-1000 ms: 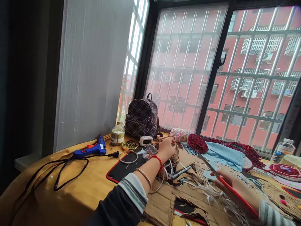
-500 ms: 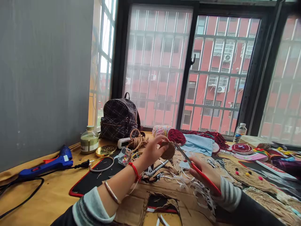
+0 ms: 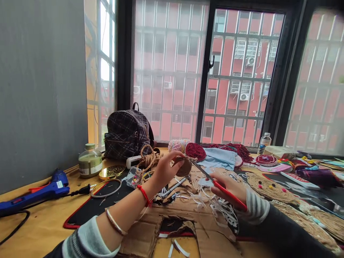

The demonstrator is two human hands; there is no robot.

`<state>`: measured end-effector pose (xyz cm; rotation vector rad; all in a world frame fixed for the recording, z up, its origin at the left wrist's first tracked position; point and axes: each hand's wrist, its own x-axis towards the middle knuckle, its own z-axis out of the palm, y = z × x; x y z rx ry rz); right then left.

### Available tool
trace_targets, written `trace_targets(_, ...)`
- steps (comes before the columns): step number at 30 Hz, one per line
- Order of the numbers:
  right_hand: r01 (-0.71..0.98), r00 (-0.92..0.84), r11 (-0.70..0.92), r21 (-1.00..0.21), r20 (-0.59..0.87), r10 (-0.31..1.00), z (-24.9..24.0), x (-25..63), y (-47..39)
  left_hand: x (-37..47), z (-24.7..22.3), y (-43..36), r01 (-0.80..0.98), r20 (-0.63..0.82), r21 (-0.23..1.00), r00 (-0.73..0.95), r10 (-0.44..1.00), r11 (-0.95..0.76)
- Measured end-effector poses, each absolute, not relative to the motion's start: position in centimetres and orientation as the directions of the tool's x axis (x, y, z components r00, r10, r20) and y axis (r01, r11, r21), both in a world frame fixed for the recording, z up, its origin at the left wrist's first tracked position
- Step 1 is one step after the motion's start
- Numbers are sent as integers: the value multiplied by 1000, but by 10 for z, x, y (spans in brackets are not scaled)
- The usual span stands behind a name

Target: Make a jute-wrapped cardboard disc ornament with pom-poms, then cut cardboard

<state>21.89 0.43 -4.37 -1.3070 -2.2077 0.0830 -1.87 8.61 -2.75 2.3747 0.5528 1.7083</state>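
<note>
Left hand [image 3: 168, 170] pinching what seems a brown disc [image 3: 184, 168], right hand [image 3: 228, 188] gripping red-handled scissors [image 3: 228, 193], blades against it.

Setting: craft workspace, indoors, by a barred window [image 3: 172, 71]. Evidence, clock-face as seen by the wearer: wooden table [image 3: 45, 222] spread with craft supplies. Blue glue gun [image 3: 48, 191] at 10 o'clock; dark red yarn [image 3: 195, 152] near 12; coiled cord discs [image 3: 268, 188] at 2. Cut cardboard [image 3: 215, 233] and white scraps [image 3: 224, 211] in the middle. Plaid backpack [image 3: 126, 134] at 11. Whether home or classroom: cannot tell.
</note>
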Motion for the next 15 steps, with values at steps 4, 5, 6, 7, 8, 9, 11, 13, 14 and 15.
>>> trace_targets(4,804,-351,499,-324,418,838,-42,218,4,-17,-28,85,195,870,331,314,379,-923)
trace_targets(5,806,-354,498,-321,413,839,-42,217,4,-16,-29,85,195,866,334,324,382,-922)
trace_targets(6,808,-355,496,-317,409,841,-43,216,4,-16,-30,84,196,860,341,330,390,-919)
trace_targets(7,811,-354,493,-314,407,842,-43,215,4,-15,-31,84,196,853,352,334,400,-915)
trace_targets(8,815,-350,488,-312,406,844,-44,214,4,-14,-32,83,197,846,365,337,413,-910)
trace_targets(9,820,-343,480,-312,404,848,-44,212,5,-13,-33,82,198,840,375,340,422,-906)
trace_targets(11,830,-326,459,-316,393,860,-45,210,4,-11,-35,79,209,829,384,351,436,-899)
trace_targets(13,842,-311,440,-312,385,869,-45,207,4,-9,-36,75,235,820,385,356,448,-892)
trace_targets(14,847,-303,432,-310,385,872,-45,206,3,-8,-36,72,249,817,386,355,455,-888)
trace_targets(15,850,-297,427,-310,387,873,-45,204,2,-7,-36,70,263,813,389,354,463,-883)
